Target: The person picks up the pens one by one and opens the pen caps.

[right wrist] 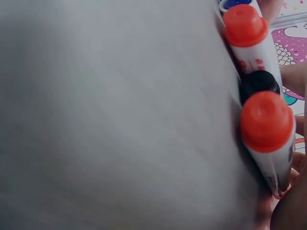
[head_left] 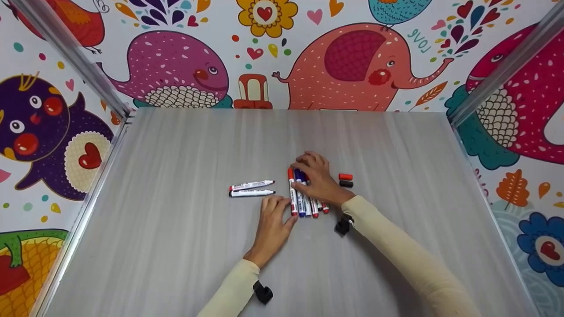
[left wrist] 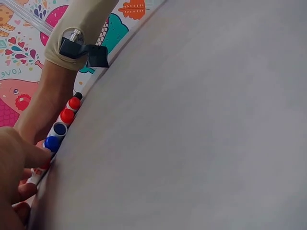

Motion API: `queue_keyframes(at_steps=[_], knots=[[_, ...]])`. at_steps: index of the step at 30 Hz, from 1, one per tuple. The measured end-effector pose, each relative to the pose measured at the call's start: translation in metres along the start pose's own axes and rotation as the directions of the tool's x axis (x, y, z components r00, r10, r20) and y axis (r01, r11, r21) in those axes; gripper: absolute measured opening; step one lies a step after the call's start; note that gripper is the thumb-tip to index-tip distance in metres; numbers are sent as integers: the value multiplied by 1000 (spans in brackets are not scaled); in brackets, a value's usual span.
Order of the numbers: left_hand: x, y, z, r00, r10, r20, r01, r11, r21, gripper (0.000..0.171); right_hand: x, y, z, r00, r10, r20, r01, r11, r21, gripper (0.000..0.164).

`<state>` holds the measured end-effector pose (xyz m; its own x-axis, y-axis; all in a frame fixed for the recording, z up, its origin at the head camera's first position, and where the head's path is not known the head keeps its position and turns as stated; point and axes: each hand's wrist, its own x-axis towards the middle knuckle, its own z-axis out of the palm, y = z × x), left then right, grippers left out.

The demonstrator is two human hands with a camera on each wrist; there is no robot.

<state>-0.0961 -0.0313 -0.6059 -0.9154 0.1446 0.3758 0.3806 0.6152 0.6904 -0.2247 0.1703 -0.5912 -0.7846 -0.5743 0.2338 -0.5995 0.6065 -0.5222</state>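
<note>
Markers (head_left: 301, 205) lie side by side on the surface (head_left: 176, 167), just right of the left hand (head_left: 271, 222) and partly beneath the right hand (head_left: 316, 178). Squaring this row into an even block looks like the step in hand, and finishing it probably calls for light pressure from both sides so that no barrel rolls away. Two uncapped markers (head_left: 252, 193) lie left of the left hand's fingertips, tips towards the row, while a red cap (head_left: 345, 177) and a black cap (head_left: 346, 184) sit just right of the right hand; fitting these on would seem a natural follow-up. The right hand arches over the row's far part, its bent fingers and thumb apparently grasping the bunch. The left hand reaches forward, relaxed and clasping nothing, its fingertips beside the near part of the leftmost, red-capped marker (head_left: 293, 198); how firmly they press cannot be told.
</note>
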Motion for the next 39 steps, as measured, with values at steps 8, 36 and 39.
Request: queue_keyframes(at_steps=[8,36,39], knots=[[2,2,-1,999,45,-14,-44,998,39,43,1,-4,-4,1000,4,24,-3,999,-36,60],[8,16,-25,990,-9,138,18,998,-61,62,-13,-25,-27,999,36,-3,-36,997,71,56],[8,13,-28,988,14,151,-4,998,-67,65,-17,-26,-31,1000,30,-5,-30,996,87,54]])
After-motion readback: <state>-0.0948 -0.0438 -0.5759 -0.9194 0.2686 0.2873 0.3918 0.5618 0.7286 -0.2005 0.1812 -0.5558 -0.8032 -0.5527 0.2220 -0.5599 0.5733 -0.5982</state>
